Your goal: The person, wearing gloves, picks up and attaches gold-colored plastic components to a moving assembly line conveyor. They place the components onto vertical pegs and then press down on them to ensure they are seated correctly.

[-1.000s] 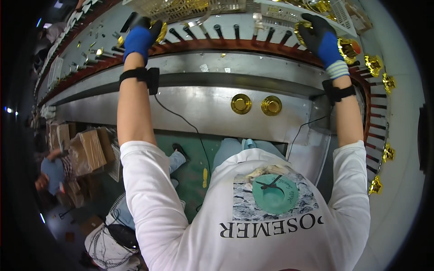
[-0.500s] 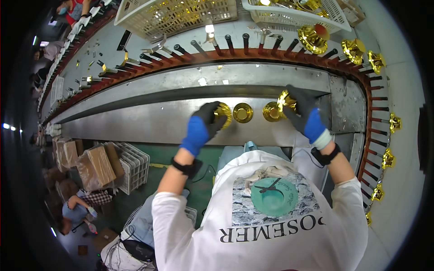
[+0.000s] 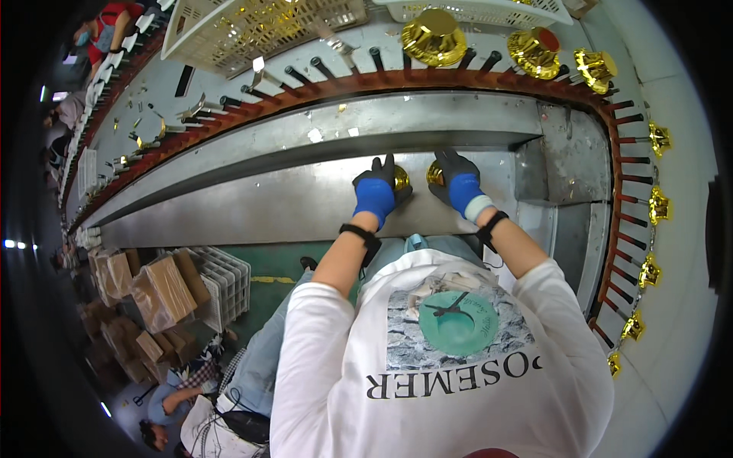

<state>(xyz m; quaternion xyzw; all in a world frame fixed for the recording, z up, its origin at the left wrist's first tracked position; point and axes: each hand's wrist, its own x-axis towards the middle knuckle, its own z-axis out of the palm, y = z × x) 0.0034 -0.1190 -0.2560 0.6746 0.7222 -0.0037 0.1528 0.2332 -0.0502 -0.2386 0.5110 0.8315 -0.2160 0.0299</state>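
Both my hands wear dark gloves with blue at the back and are close together over the steel bench top. My left hand (image 3: 376, 187) curls round a shiny gold flared cup (image 3: 402, 178), its thumb and forefinger either side of the part that shows. My right hand (image 3: 458, 179) grips another gold cup (image 3: 435, 174) in the same way, facing the left one. A narrow gap separates the two cups. The gloves cover most of each, so I cannot tell whether other cups are stacked beneath.
A curved red-brown conveyor track (image 3: 359, 82) with upright black pegs runs behind the bench and down the right side. Gold cups (image 3: 434, 38) ride on some pegs. White crates (image 3: 259, 38) stand beyond it. Cartons (image 3: 164, 290) sit at left, with people nearby.
My hands have come together and are lower over the bench, bringing the held cups toward the two that stood between them. Gold cups on the track have travelled up the right side and leftward.
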